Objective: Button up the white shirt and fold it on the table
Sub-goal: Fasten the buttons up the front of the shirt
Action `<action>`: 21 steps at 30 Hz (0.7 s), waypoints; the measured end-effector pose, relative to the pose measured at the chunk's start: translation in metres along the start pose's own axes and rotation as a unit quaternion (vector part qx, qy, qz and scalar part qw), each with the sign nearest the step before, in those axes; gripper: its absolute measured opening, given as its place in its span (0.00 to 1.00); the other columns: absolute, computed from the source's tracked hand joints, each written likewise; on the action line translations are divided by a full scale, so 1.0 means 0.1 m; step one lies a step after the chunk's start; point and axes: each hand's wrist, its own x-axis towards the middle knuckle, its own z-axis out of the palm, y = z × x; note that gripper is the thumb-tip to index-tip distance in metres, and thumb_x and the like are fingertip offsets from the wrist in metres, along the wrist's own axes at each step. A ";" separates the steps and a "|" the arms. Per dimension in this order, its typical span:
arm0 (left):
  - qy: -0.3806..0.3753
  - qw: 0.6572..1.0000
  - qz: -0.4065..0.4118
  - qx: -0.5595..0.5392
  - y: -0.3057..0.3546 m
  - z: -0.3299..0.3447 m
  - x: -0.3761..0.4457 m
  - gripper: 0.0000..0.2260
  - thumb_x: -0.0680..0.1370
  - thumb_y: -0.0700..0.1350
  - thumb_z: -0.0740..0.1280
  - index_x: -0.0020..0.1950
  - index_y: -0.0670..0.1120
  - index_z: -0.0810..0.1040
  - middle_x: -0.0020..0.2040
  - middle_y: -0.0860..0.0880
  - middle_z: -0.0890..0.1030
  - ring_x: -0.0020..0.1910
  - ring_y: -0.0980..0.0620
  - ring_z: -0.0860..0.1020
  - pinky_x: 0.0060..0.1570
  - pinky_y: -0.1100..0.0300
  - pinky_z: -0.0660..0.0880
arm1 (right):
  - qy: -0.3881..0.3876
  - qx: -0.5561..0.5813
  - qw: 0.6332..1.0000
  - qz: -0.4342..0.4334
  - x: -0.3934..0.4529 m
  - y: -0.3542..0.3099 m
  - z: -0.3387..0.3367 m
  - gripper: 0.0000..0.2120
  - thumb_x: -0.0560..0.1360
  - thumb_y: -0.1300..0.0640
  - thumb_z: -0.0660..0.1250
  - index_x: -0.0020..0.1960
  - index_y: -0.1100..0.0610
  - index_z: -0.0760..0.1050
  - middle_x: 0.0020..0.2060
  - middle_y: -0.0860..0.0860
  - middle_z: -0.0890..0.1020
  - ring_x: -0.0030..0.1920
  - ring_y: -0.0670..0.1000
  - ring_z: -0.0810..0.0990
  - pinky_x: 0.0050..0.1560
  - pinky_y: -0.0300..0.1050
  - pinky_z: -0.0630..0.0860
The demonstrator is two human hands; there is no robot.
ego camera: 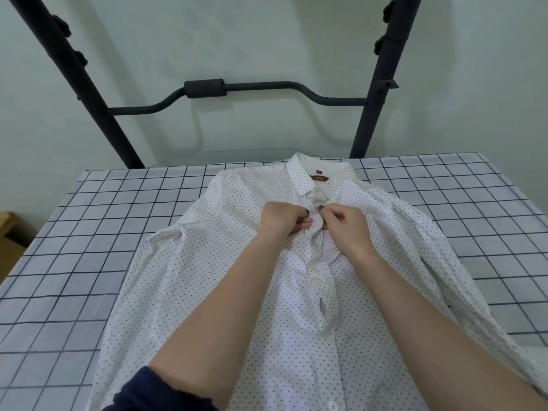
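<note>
Plainly the buttoning is at an early stage. The white shirt [237,262], dotted with small dark specks, lies face up and spread flat on the surface [74,232], collar at the far edge and hem running off the near edge of the view. Both hands meet on the front placket just below the collar: the left hand [281,218] is closed with its fingertips pinched on the left edge of the opening, and the right hand [344,225] is closed the same way on the right edge, the two almost touching. They seem to be working one of the upper buttons.

Below the hands the placket gapes and ripples down the chest, so those buttons look undone. Near the bottom edge one white button [331,406] shows on a stretch where the fronts lie flat together; whether it is fastened I cannot tell. No folding has begun: both sleeves lie spread out to the sides.

The button under the fingers is hidden, as is its hole. The shirt's hem and cuffs are cut off by the frame. A red label [319,178] sits inside the collar, its lettering too small to read. Beyond the surface stands a dark metal frame [267,87] against a pale wall.
</note>
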 end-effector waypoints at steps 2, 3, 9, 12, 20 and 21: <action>0.003 1.000 0.001 0.003 0.00 0.00 0.00 0.02 0.73 0.33 0.69 0.42 0.35 0.81 0.36 0.40 0.83 0.31 0.49 0.81 0.47 0.56 0.82 | -0.035 0.041 0.998 0.041 0.04 -0.03 -0.05 0.12 0.77 0.53 0.67 0.40 0.58 0.84 0.35 0.53 0.85 0.37 0.52 0.85 0.43 0.46 0.78; 0.001 1.000 0.006 0.004 -0.01 -0.01 -0.01 0.02 0.73 0.33 0.69 0.42 0.35 0.81 0.36 0.40 0.83 0.30 0.50 0.81 0.46 0.57 0.82 | -0.054 0.070 0.994 0.060 0.06 -0.05 -0.08 0.10 0.77 0.55 0.67 0.42 0.57 0.85 0.37 0.53 0.86 0.40 0.50 0.86 0.47 0.45 0.80; -0.015 0.999 0.043 0.005 -0.06 -0.05 -0.04 0.03 0.74 0.32 0.68 0.42 0.35 0.82 0.34 0.41 0.83 0.29 0.50 0.81 0.38 0.61 0.82 | -0.124 0.122 0.976 0.129 0.14 -0.19 -0.18 0.05 0.75 0.64 0.69 0.45 0.57 0.82 0.44 0.53 0.85 0.42 0.48 0.84 0.41 0.35 0.80; -0.010 0.998 0.060 0.013 -0.08 -0.04 -0.04 0.03 0.76 0.32 0.68 0.44 0.35 0.81 0.33 0.41 0.82 0.27 0.53 0.80 0.34 0.64 0.81 | -0.115 0.100 0.980 0.128 0.15 -0.20 -0.14 0.05 0.73 0.66 0.71 0.44 0.57 0.83 0.44 0.48 0.84 0.43 0.48 0.85 0.43 0.37 0.81; 0.004 0.992 0.112 0.052 -0.16 0.00 -0.02 0.05 0.75 0.41 0.72 0.41 0.39 0.84 0.36 0.41 0.84 0.35 0.50 0.82 0.49 0.50 0.82 | -0.079 0.046 0.991 0.098 0.11 -0.19 -0.08 0.01 0.72 0.62 0.73 0.43 0.58 0.83 0.41 0.47 0.84 0.37 0.46 0.83 0.37 0.33 0.78; 0.010 0.992 0.111 0.051 -0.16 0.00 -0.01 0.05 0.75 0.39 0.71 0.41 0.39 0.84 0.36 0.41 0.84 0.35 0.49 0.82 0.50 0.49 0.82 | -0.081 0.037 0.991 0.096 0.10 -0.20 -0.09 0.02 0.72 0.62 0.72 0.42 0.57 0.83 0.39 0.48 0.84 0.37 0.46 0.83 0.36 0.32 0.77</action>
